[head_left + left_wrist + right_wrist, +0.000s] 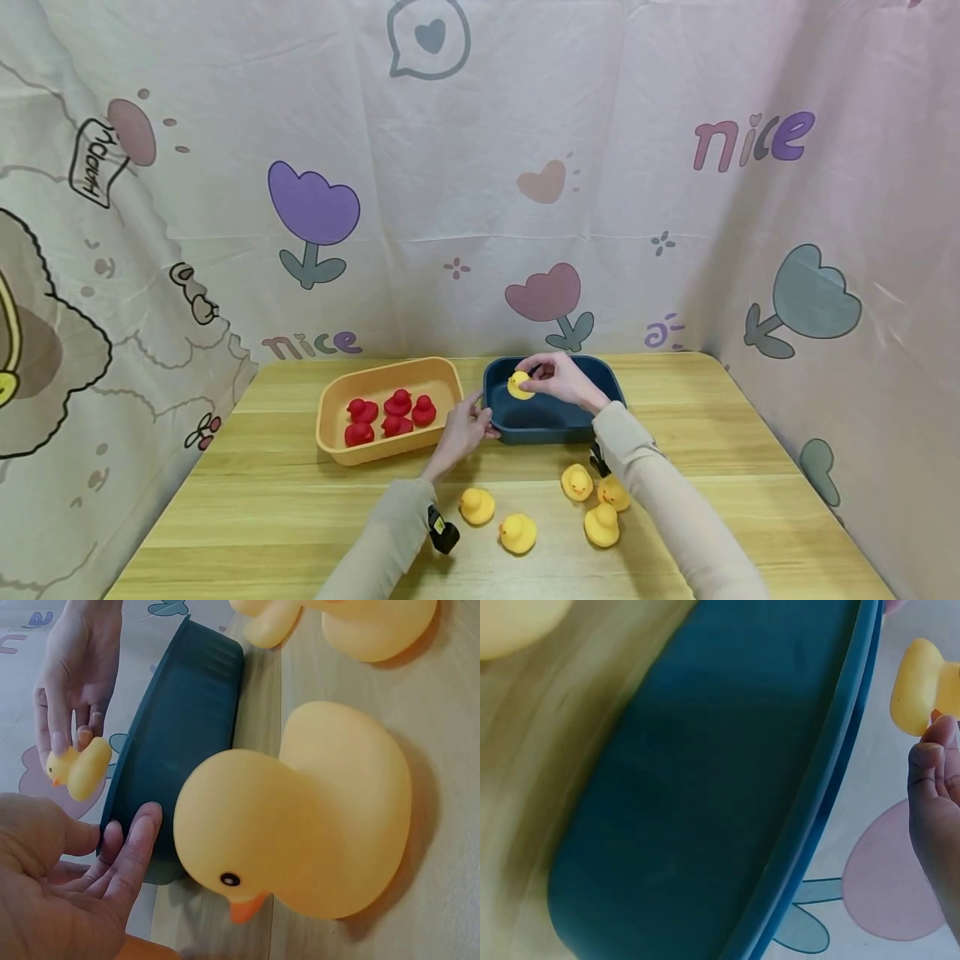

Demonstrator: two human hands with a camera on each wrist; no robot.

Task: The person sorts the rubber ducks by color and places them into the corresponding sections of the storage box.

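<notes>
Head view: the right hand [561, 379] pinches a small yellow duck [519, 384] above the dark blue tray [547, 423] near the surface's far edge. The left hand [465, 425], fingers straight, touches that tray's left rim. An orange tray [337, 442] with red ducks [390, 414] sits just left. Five loose yellow ducks [517, 533] lie toward the near edge.

Fingertips [928, 754] of the right hand [937, 802] pinch a yellow duck [915, 688] just beyond the blue tub's rim [832, 795].
</notes>
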